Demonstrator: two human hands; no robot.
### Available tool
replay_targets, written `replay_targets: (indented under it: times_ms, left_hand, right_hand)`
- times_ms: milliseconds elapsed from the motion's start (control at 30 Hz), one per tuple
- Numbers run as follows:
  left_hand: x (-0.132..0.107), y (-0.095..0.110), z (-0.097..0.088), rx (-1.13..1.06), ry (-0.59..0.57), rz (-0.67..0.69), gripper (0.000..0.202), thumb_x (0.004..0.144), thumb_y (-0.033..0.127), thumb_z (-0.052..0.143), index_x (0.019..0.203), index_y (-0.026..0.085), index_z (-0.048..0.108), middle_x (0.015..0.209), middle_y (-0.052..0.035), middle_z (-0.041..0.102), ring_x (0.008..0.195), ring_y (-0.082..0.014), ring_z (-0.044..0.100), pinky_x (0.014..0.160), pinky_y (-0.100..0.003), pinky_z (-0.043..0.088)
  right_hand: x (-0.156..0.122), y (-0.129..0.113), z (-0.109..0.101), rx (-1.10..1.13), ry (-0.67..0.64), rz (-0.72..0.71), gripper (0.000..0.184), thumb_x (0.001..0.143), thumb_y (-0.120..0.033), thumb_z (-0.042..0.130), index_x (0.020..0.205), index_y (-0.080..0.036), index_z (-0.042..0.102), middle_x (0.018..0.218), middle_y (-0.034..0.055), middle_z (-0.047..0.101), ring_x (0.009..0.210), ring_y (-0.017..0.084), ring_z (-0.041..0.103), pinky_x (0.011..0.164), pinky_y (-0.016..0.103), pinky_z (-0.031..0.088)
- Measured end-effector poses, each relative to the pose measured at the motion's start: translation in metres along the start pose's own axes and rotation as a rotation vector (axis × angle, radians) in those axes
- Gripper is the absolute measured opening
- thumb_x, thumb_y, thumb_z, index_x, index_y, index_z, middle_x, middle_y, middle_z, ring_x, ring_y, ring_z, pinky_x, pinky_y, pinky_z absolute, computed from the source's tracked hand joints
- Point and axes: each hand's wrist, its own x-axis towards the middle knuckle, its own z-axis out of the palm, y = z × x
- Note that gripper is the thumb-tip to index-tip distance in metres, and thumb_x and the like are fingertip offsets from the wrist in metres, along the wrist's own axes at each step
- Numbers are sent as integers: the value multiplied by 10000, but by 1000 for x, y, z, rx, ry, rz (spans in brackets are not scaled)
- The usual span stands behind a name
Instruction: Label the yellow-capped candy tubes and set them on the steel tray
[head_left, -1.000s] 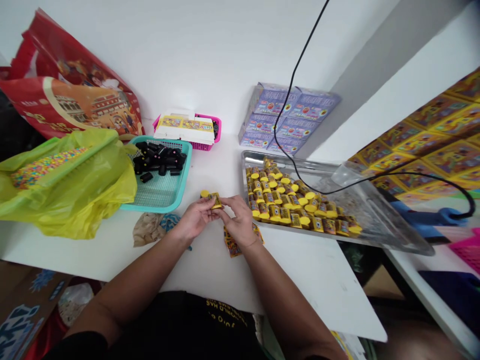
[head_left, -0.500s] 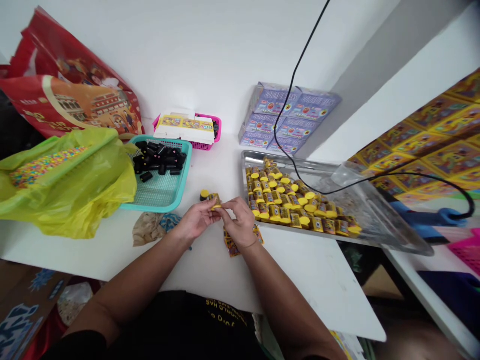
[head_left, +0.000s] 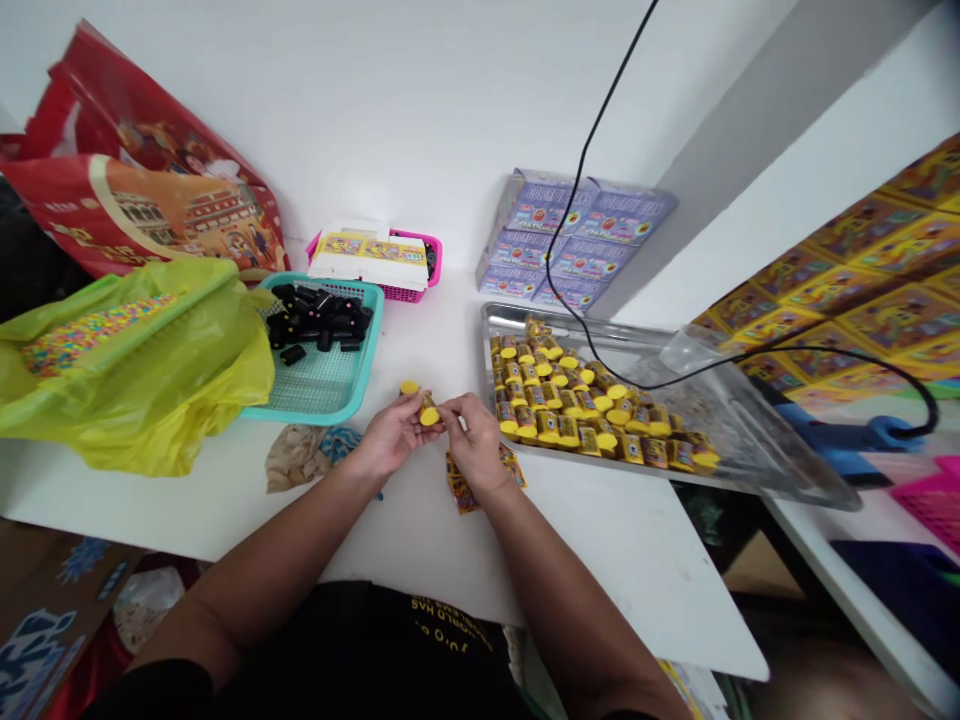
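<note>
My left hand is closed around a small yellow-capped container with a printed wrap, its round yellow end tilted toward me. The fingers of my right hand are pinched together at the container's right side. Just behind my left fingers stands another small container with a yellow top. Beneath my right wrist lie orange-yellow printed labels, partly covered by the hand.
A metal tray at right holds many wrapped yellow containers. At left, a teal basket holds black pieces beside a yellow bag with colourful beads. A crumpled beige cloth lies near my left forearm. A black cable hangs over the tray.
The held container has turned so its yellow end faces me more. My right fingers have drawn back slightly from its top to its right side.
</note>
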Motion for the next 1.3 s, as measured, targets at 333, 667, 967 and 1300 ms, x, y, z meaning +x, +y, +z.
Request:
replay_targets:
  times_ms: [333,667,967,1300]
  left_hand:
    - [-1,-3,0,-59,12,108,146,777,233,694,797,142,582,712,-9,629,597,-115,602,563,-246,497]
    - [-1,-6,3,33,42,112,241,708,271,760,764,131,573,669,5,601,572,-99,573,572,-247,502]
    - [-3,-6,7,6,115,224,259,637,214,793,711,151,553,661,23,606,600,-99,584,579,-225,471]
    - [-1,-4,2,267,186,95,220,767,329,604,875,147,543,608,-55,669,470,-177,622,450,-236,419]
  right_hand:
    - [1,-4,-1,-76,-190,-85,224,890,-266,584,1103,-244,648,897,63,635,856,201,587,756,327,495]
    - [3,-1,4,-107,-179,-57,166,931,-258,522,925,-219,683,760,36,612,788,169,567,730,283,471]
    - [1,-14,1,-373,-224,-125,273,838,-314,610,1078,-185,603,877,86,612,856,234,543,735,352,445]
    - [35,24,-62,-554,112,287,186,746,-295,596,907,-201,605,790,36,638,735,192,583,680,289,443]
